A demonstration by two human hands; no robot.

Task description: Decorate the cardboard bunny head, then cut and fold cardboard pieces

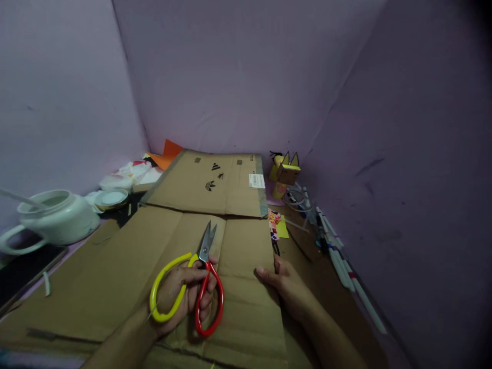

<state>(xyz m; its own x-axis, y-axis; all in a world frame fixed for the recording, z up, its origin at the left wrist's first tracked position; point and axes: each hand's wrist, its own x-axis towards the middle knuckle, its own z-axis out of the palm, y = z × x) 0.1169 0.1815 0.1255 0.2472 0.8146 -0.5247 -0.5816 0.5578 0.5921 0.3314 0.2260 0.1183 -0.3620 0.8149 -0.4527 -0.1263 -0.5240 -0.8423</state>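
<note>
A pair of scissors (pixel 205 251) with one yellow and one red handle lies in my left hand (pixel 188 287). Its blades are slightly apart and point away from me. The left fingers are curled about the handles, above the cardboard. My right hand (pixel 287 284) grips the right edge of a large flattened cardboard sheet (pixel 246 256), thumb on top and the fingers mostly hidden beneath. The sheet has fold creases, and its far printed panel (pixel 200 179) carries a white label and tape along its sides.
A white pot (pixel 61 218) with a handle stands at the left, near small lids (pixel 110 198). Orange paper (pixel 169 154) is behind the cardboard. A cardboard figure (pixel 289 173) and white pens or tubes (pixel 365 297) line the right side. Walls enclose the corner.
</note>
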